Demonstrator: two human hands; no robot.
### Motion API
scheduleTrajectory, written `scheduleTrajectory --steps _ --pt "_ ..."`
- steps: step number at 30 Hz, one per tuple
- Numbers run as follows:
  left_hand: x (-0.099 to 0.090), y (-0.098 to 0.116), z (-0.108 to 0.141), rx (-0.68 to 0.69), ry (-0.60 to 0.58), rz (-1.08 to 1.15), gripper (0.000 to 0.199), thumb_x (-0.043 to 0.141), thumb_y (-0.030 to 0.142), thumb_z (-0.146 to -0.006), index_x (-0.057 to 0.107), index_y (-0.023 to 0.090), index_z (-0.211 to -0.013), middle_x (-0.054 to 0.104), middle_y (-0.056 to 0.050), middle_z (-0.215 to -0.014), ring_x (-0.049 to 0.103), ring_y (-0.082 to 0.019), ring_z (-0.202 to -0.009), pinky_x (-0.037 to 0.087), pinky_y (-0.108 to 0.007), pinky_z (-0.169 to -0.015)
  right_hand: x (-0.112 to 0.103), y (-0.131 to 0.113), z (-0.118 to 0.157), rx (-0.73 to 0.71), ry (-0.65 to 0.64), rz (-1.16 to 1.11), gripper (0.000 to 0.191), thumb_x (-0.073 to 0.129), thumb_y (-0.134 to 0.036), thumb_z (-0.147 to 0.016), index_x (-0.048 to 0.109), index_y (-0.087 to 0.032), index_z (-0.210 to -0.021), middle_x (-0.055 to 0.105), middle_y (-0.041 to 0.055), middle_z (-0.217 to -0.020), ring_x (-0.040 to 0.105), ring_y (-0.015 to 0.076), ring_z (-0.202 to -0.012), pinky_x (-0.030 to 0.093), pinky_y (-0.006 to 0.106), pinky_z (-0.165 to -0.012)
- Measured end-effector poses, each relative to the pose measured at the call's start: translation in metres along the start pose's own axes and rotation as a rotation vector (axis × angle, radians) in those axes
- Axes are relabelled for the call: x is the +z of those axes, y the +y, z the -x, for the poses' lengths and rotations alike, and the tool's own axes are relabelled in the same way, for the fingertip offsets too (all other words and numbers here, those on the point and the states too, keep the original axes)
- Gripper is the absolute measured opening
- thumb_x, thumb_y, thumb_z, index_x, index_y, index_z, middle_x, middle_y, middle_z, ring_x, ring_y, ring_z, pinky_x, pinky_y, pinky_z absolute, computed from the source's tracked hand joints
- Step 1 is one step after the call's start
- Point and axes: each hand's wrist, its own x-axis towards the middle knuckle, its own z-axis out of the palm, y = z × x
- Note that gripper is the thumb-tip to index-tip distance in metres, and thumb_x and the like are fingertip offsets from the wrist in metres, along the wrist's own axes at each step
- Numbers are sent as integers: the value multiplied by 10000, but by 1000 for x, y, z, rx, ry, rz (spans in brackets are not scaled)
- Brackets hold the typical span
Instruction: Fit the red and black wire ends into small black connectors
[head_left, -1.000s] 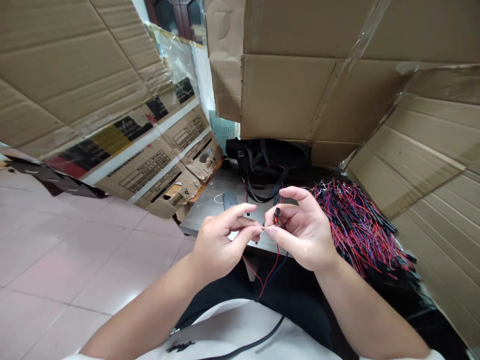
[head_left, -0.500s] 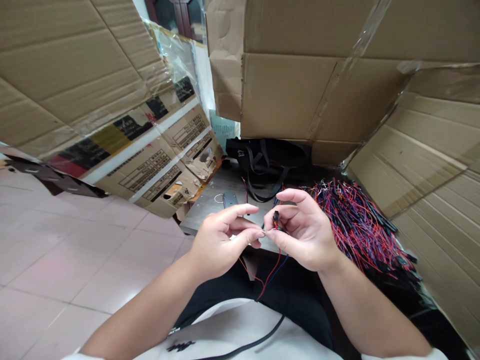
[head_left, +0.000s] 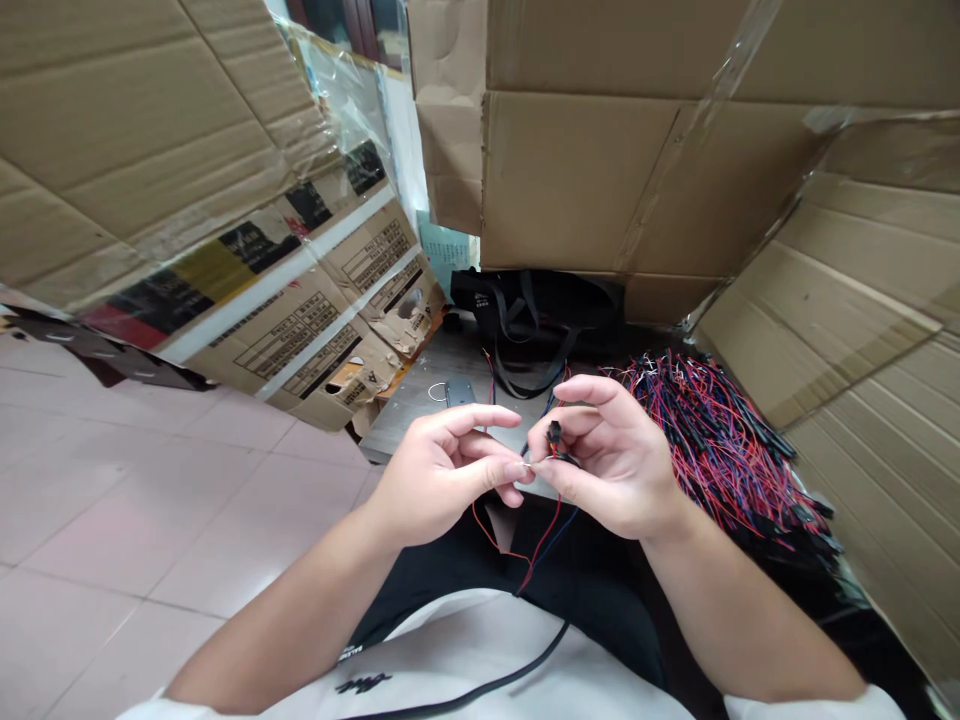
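Note:
Above my lap, my left hand (head_left: 457, 470) and my right hand (head_left: 607, 460) meet almost tip to tip. Thumb and fingers of the left are pinched on a thin wire, its pale end showing in the small gap between the hands. My right hand is closed on wires too, and a small black connector (head_left: 554, 436) stands up between its fingers. Red and blue wires (head_left: 551, 530) hang below the right hand, and an orange wire (head_left: 487, 532) loops down under the left. How the wire ends meet is too small to make out.
A big heap of red, blue and black wires (head_left: 720, 440) lies at the right. On the grey tabletop (head_left: 405, 420) are a dark grey device with a ring (head_left: 459, 393) and, behind it, a black bag (head_left: 540, 310). Cardboard panels (head_left: 585, 180) stand around the table.
Both hands stay in nearly the same place. The left fingertips have shifted slightly away from the right, showing a little more wire between them. The view has tilted slightly.

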Motion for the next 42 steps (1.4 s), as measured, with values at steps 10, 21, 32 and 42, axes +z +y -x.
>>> scheduleTrajectory --steps 10,21,32,42 --pt "1 -1 3 34 49 -79 324 741 219 -769 617 125 -1053 754 -65 -732 718 -191 -611 607 -291 -626 1 0 0 35 -3 6 478 633 -84 -834 399 -261 -1212 637 3 -813 592 128 -689 485 263 -598" --pt "-1 -6 3 199 94 -338 174 733 236 -755 700 132 -891 711 -61 -779 626 -130 -601 531 -225 -524 3 5 -5 62 69 -28 461 688 -133 -819 437 -245 -1190 632 -2 -819 604 122 -722 504 269 -649" --pt "1 -5 2 269 139 -457 138 639 215 -822 733 145 -750 687 -50 -686 580 -131 -596 465 -234 -550 2 6 -4 124 119 -98 403 694 -243 -832 477 -231 -1171 613 25 -831 587 147 -738 505 290 -619" --pt "6 -11 3 230 216 -389 111 677 208 -796 763 139 -786 737 -74 -758 634 -154 -636 501 -248 -579 7 11 -1 104 137 -63 384 684 -212 -836 491 -241 -1167 603 21 -855 581 143 -780 504 289 -682"
